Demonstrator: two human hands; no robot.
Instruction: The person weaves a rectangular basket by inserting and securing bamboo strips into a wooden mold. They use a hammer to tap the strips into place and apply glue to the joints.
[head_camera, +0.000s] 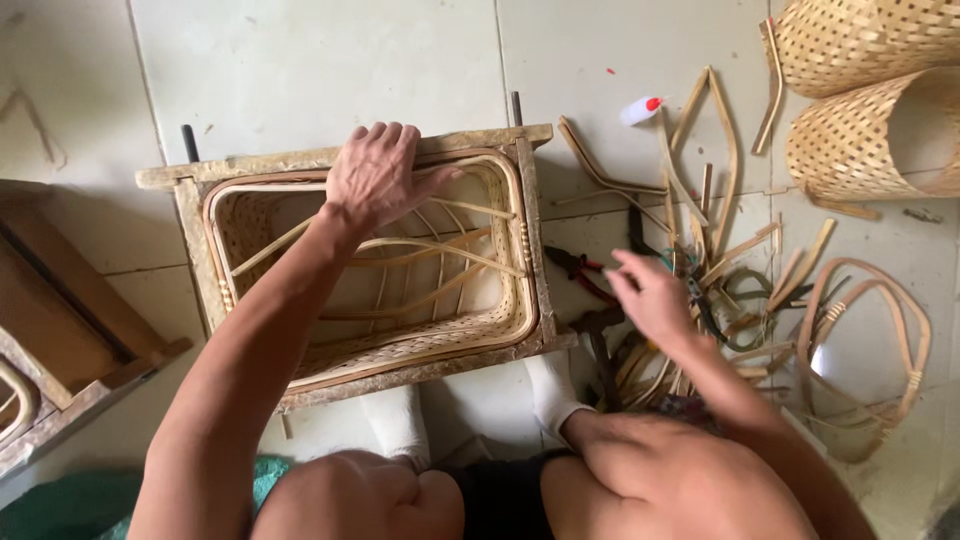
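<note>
Your head camera looked straight down from close above, onto your knees, the tiled floor (300, 60) and everything within arm's reach.

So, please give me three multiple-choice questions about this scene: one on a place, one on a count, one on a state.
1. Where does the left hand rest?
A. on the far rim of the rectangular basket in the wooden frame
B. on the floor
C. on the knee

2. How many round woven cylinders lie at top right?
A. two
B. four
C. none

3. How is the right hand?
A. flat on the tile
B. over the pile of bamboo strips and pliers, fingers bent
C. inside the basket

Answers: 1 A, palm lies on that edge; 2 A, two show; 3 B, it is above the pile.
</note>
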